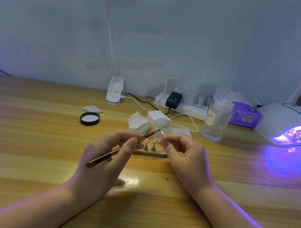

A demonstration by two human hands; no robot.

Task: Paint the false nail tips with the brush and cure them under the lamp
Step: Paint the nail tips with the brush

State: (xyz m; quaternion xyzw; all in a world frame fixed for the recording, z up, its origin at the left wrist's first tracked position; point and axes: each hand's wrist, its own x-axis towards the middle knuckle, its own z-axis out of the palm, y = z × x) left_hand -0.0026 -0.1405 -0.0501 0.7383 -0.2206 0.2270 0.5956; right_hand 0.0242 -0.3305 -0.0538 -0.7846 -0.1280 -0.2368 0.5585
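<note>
My left hand [107, 154] grips a thin brown brush [120, 148], its bristle tip raised toward a pink nail tip [163, 135]. That tip is pinched in the fingers of my right hand [184, 156], just right of the brush tip. Below them two pink nail tips [150, 141] stand on small metal stands on a wooden base [149, 154]. A small clear jar [163, 125] sits just behind. At the far right a white curing lamp [292, 124] glows purple, with several nail stands inside it.
A black jar lid [89, 118], a cotton pad [92, 108] and crumpled wipes [138, 124] lie behind my hands. A clear pump bottle [217, 116], a power strip [182, 105], a tissue pack [243, 116] and a desk lamp clamp [114, 93] stand along the wall.
</note>
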